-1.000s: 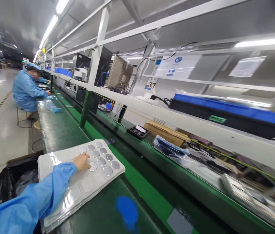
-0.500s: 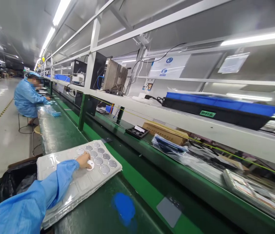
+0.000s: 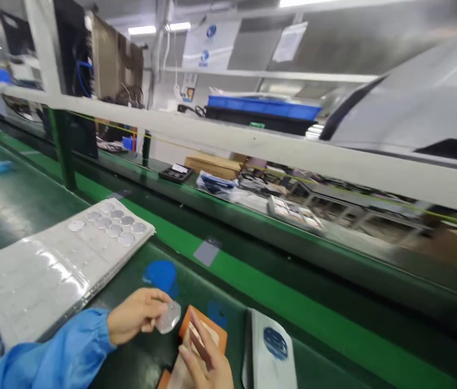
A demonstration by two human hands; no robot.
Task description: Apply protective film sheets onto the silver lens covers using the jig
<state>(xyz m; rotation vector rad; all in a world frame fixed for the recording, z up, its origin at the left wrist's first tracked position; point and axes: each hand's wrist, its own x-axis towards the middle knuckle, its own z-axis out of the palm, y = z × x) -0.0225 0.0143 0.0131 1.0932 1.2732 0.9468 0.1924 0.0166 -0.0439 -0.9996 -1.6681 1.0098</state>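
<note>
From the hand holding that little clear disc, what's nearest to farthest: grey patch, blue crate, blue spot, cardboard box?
1. Blue spot, just beyond the left hand and its clear disc.
2. Grey patch, further out, rightward.
3. Cardboard box, on the far side.
4. Blue crate, highest, at the back.

**Both hands low and close together**

The left hand [image 3: 137,316] reaches in from the lower left on a blue-sleeved forearm [image 3: 50,356], its fingers [image 3: 158,308] pinched together at the tips. The right hand [image 3: 207,362] lies just beside it, flat, with its fingers straight.
</note>
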